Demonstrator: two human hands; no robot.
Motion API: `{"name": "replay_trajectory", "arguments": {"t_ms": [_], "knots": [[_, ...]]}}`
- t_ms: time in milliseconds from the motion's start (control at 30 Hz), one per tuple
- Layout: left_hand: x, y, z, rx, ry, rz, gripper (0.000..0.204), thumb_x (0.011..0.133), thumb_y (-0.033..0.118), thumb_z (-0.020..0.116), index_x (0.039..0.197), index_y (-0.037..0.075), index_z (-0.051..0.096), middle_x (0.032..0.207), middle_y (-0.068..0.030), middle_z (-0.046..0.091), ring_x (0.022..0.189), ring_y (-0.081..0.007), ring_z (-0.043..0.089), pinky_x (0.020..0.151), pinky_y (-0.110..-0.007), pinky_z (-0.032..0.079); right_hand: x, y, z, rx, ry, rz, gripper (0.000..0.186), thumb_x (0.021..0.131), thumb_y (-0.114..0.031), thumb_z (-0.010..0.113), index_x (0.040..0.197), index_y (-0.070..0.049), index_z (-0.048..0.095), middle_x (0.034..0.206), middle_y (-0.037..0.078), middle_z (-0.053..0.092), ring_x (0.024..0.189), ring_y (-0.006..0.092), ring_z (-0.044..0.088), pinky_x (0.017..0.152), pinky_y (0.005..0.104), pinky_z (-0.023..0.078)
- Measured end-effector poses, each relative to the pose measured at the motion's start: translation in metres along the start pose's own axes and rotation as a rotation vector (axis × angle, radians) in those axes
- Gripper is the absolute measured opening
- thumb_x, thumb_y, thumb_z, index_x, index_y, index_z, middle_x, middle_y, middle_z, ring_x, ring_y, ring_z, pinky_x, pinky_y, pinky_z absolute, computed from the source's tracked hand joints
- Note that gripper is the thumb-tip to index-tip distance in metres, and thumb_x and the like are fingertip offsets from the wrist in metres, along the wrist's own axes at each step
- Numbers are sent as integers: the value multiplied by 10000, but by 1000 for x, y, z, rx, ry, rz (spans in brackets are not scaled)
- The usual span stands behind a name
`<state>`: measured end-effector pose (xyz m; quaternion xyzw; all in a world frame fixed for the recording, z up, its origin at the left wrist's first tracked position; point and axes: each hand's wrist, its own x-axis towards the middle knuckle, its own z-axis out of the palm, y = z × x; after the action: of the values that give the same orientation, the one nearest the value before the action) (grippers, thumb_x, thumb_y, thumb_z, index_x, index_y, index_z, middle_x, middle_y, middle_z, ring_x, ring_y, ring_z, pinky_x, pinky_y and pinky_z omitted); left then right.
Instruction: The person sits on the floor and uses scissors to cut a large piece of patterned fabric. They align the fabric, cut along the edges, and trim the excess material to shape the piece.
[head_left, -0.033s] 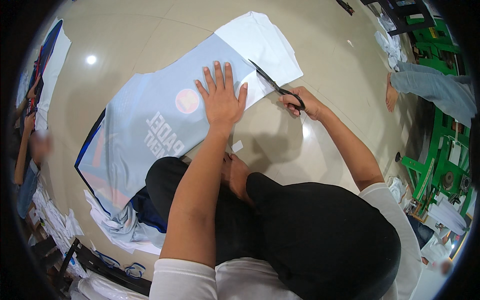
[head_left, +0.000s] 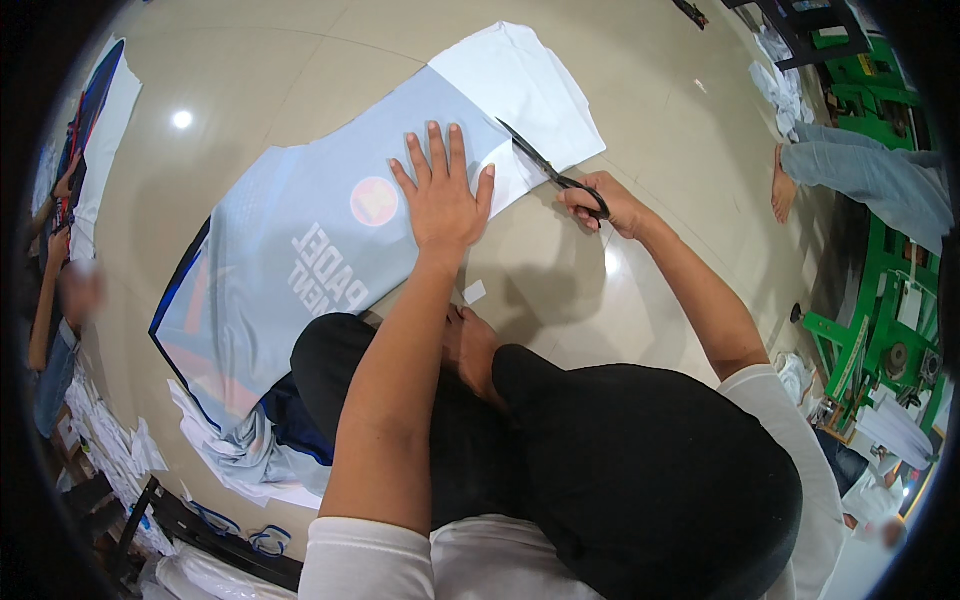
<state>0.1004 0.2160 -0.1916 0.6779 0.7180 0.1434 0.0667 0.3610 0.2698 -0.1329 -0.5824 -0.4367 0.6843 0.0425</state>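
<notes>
A large pale grey-blue fabric piece (head_left: 300, 190) with a white end section (head_left: 515, 85) lies spread over the floor. It bears reversed lettering and a round pink mark. My left hand (head_left: 445, 205) rests flat on the grey-blue part, fingers spread, pressing it down. In my right hand (head_left: 610, 208) is a pair of black-handled scissors (head_left: 540, 160), my fingers wrapped round the handles. Their blades point up and left along the border between the grey-blue and white parts, near the fabric's right side. Whether one blade runs under the cloth I cannot tell.
A small white scrap (head_left: 474, 292) lies on the tiled floor (head_left: 570, 320) by my bare foot. Crumpled cloth (head_left: 245, 455) is heaped at lower left. Green machine frames (head_left: 875, 300) and another person's leg (head_left: 860, 175) are at right. Another person's arms (head_left: 55, 270) hold fabric at far left.
</notes>
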Motion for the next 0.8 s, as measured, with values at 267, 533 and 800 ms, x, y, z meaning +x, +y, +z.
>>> {"name": "replay_trajectory", "arguments": {"t_ms": [267, 533, 800], "knots": [[1, -1, 1, 18, -3, 0, 749, 1071, 544, 393, 1663, 97, 288, 1728, -182, 234, 1590, -463, 144, 1250, -691, 65, -1, -4, 1, 1, 2, 6, 341, 888, -323, 796, 743, -65, 627, 606, -14, 568, 458, 62, 519, 450, 232, 404], [1, 1, -1, 14, -6, 1, 749, 1072, 544, 393, 1657, 86, 300, 1724, -187, 239, 1590, -463, 141, 1249, -693, 66, 0, -2, -3, 11, -8, -1, 345, 897, -322, 794, 744, -63, 624, 597, -18, 564, 451, 59, 516, 447, 231, 403], [1, 0, 0, 9, 0, 1, 754, 1069, 546, 398, 1656, 82, 300, 1721, -194, 243, 1589, -467, 141, 1246, -698, 66, 3, 6, -3, -38, -22, -24, 341, 911, -300, 787, 738, -61, 616, 578, -14, 560, 450, 65, 505, 449, 242, 392]]}}
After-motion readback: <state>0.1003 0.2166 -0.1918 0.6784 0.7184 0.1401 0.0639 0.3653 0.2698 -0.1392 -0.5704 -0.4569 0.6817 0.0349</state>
